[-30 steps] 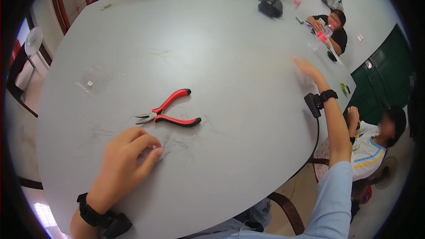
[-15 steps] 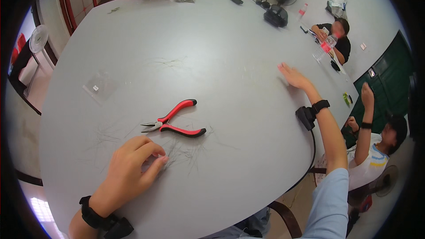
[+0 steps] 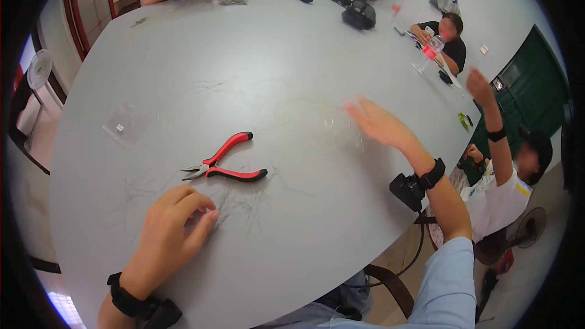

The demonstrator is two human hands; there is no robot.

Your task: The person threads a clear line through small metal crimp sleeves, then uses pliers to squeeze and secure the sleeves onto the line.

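The red-handled needle-nose pliers (image 3: 210, 166) lay flat on the grey desk (image 3: 323, 231), just beyond the curled fingers of the left hand (image 3: 170, 225) and touched by neither hand. Their long axis ran roughly sideways: the slightly parted jaws pointed to the person's left, while the splayed handles reached right, the farther one slanting away toward the far side. The left hand was clearly nearer; from its fingertips, the joint lay almost straight ahead and the nearer handle ahead and to the right.

The left thumb and index finger nearly met beside a scatter of thin dark strands (image 3: 247, 204), and whether a strand was pinched between them I cannot tell. The right hand (image 3: 384, 125), blurred, was well apart to the right of the pliers, its fingers stretched out with nothing visible in their grasp. Faint pale strands (image 3: 329, 125) showed just left of it. A clear plastic bag (image 3: 128, 134) lay left of the pliers, beyond the left hand.
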